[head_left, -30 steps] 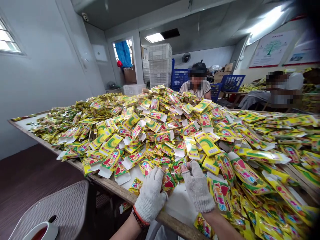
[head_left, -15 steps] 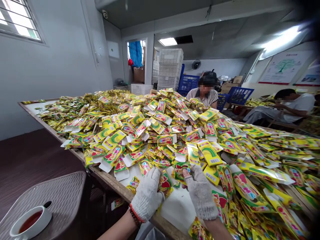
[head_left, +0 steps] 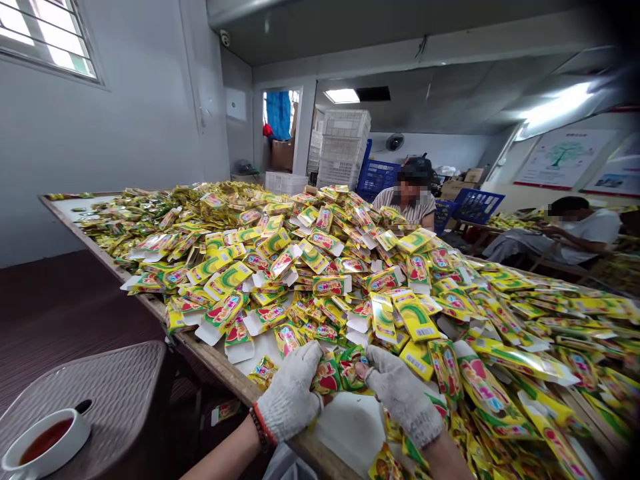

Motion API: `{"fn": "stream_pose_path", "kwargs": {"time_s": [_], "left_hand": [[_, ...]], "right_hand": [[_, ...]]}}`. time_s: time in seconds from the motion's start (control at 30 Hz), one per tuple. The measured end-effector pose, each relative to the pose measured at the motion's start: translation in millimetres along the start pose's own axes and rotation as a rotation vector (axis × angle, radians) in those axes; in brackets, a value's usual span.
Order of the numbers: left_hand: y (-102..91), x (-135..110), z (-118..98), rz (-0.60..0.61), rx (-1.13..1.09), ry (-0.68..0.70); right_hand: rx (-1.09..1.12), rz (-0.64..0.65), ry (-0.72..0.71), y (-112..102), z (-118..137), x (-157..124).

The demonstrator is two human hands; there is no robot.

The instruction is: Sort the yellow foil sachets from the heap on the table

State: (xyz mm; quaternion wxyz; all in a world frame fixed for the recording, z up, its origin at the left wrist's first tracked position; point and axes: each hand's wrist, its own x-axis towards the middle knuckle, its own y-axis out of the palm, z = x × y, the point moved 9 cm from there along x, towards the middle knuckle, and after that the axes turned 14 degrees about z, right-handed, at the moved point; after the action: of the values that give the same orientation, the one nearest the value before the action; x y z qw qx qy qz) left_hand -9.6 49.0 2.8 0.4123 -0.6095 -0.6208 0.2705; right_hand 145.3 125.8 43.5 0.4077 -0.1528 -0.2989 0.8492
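Observation:
Both my hands wear white knit gloves at the near edge of a long table (head_left: 210, 360). My left hand (head_left: 289, 395) is closed round small yellow-green sachets (head_left: 327, 375) with a red picture. My right hand (head_left: 400, 392) pinches the same bunch of sachets from the right, its bare fingertips at their top edge. A huge heap of yellow flat cartons and sachets (head_left: 350, 267) covers the table just beyond my fingers.
A white cup of red tea (head_left: 43, 443) stands on a grey plastic stool (head_left: 100, 393) at lower left. Across the table a person in a striped shirt (head_left: 407, 203) sits; another person (head_left: 575, 230) sits at right. White and blue crates (head_left: 345, 150) are stacked behind.
My view has shifted slightly right and down. My hands have drawn closer together on the sachets, and the right hand has turned inward.

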Motion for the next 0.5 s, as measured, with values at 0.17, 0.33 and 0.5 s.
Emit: {"fn": "stream_pose_path", "kwargs": {"time_s": [0.17,0.33,0.5], "left_hand": [[3.9,-1.0,-8.3,0.069,0.093,0.030],[2.4,1.4,-8.2,0.112,0.080,-0.029],[2.9,4.3,-9.9,0.152,0.002,-0.013]], "right_hand": [[-0.190,-0.057,-0.022,13.2,4.4,-1.5],[-0.419,-0.269,-0.104,19.9,6.4,-6.6],[-0.470,-0.299,-0.126,23.3,4.0,-10.9]]}}
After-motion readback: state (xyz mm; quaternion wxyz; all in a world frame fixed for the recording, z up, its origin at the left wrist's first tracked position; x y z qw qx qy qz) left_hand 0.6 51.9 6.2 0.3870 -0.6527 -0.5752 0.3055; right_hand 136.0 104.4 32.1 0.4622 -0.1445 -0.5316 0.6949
